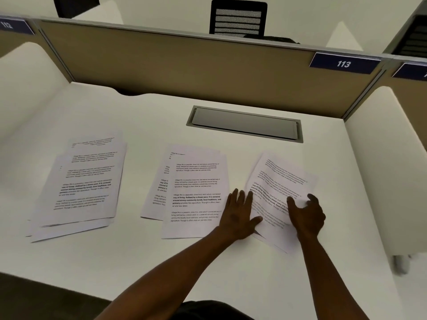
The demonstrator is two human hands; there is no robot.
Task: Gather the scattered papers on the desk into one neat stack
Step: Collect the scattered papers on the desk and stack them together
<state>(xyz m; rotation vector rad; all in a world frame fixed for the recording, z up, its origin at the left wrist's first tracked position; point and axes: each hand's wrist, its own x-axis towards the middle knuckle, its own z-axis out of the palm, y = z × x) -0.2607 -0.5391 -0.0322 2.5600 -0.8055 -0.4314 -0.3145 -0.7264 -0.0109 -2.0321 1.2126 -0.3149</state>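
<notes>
A smooth white bench [208,262] sits in a cubicle with tan partition walls; a grey cable hatch [245,123] is set into the bench near the back partition, which carries a blue "113" label [344,63]. Nearer the person than the hatch lie three loose piles of printed white sheets: the left pile [80,188], the middle pile [194,192] and the right pile [277,181]. The left hand [238,215] lies flat, fingers spread, touching the middle and right piles. The right hand [307,213] pinches the right pile's crumpled top sheet.
</notes>
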